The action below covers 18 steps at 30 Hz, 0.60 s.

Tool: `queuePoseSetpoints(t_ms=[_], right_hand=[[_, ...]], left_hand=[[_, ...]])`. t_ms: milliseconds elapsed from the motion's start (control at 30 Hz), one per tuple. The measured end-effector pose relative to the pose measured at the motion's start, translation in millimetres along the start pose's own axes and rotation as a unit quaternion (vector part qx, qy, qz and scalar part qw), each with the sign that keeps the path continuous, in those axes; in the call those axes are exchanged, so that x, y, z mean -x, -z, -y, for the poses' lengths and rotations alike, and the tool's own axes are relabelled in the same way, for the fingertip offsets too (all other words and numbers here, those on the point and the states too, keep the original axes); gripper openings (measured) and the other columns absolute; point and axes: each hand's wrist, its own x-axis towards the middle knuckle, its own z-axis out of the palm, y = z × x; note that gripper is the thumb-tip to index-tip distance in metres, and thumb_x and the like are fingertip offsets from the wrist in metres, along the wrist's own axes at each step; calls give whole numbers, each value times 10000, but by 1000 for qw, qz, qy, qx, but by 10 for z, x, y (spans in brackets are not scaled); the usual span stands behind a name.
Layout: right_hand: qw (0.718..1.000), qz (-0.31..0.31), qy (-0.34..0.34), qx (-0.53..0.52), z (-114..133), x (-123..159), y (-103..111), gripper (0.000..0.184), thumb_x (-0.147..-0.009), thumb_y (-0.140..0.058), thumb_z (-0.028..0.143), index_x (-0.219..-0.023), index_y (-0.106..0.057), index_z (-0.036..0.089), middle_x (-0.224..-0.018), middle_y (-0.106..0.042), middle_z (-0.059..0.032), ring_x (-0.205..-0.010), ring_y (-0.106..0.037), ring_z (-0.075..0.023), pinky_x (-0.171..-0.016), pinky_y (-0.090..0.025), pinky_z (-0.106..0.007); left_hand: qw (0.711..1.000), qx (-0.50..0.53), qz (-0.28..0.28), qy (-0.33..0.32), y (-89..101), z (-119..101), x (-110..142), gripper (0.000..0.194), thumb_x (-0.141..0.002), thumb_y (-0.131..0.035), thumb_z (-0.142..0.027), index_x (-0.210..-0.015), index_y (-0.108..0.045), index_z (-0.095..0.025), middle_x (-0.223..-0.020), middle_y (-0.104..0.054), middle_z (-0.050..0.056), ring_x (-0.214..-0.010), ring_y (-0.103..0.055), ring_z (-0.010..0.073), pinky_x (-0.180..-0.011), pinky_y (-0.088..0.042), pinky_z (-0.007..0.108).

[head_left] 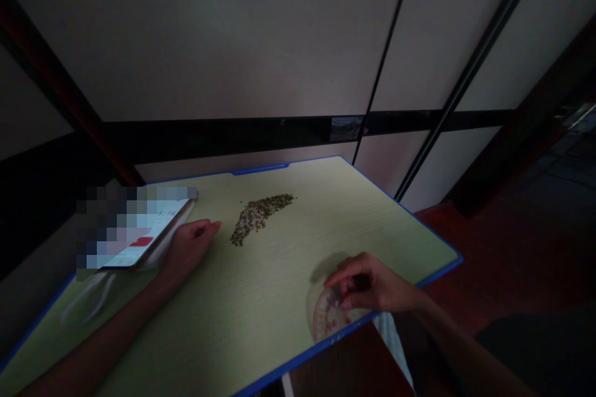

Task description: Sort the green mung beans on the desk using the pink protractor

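My left hand [192,244] rests on the pale board [270,310] beside a phone, its fingers curled in and the thumb pressed to the index finger. Whatever those fingers may hold is hidden. To its right lies a loose, curved heap of small dark greenish-brown grains [261,214], like dried beans or seeds. Over a round see-through dish [320,324] with pink-red markings, near the board's front edge, hangs my right hand [372,285]. Its fingers are bent, with a gap between thumb and index tips. Nothing shows clearly between them.
A lit phone [161,223], partly blurred out, leans on a pale support with a white loop of strap [95,304] at the left. The board has a blue rim [435,270]. Behind it stand pale cabinet doors [233,37] with a dark band. Reddish floor [451,254] shows at right.
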Motion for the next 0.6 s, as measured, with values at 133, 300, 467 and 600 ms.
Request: queuePoseSetpoints(t_ms=[133,300,467,600], right_hand=[[999,21,29,27,9,-12,8,312,-618,-706,252,-897,-694,111,-544,-496,11,-500,-439,-83,-474,-364,-203],[998,42,39,19,9,3,17,287,-611,-709,213,-888,-696,138,-557,-529,11,-508,-457,-78,-480,-367,-193],[990,-15,-35,-134,-4,-92,54,290,-639,-693,254,-913,-668,164,-580,-496,32,-506,-447,-63,-468,-365,-177],[979,-76,-38,-187,-41,-522,152,330,-634,-690,274,-938,-645,152,-605,-524,29,-492,-458,-59,-470,-367,-185]], left_hand=[[1000,-2,-2,1,-4,2,-3,322,-752,-415,-336,-496,-285,-190,-451,-274,-74,-483,-295,81,-491,-241,212],[1000,-16,-12,0,-11,27,-34,316,-730,-420,-347,-484,-295,-192,-445,-288,-70,-483,-311,86,-490,-246,219],[999,-9,-27,-16,-23,67,-58,318,-687,-419,-385,-458,-294,-201,-431,-285,-65,-457,-315,95,-469,-250,232],[999,-1,-31,-19,-36,75,-46,320,-676,-407,-417,-455,-325,-202,-442,-307,-57,-454,-325,101,-454,-254,239]])
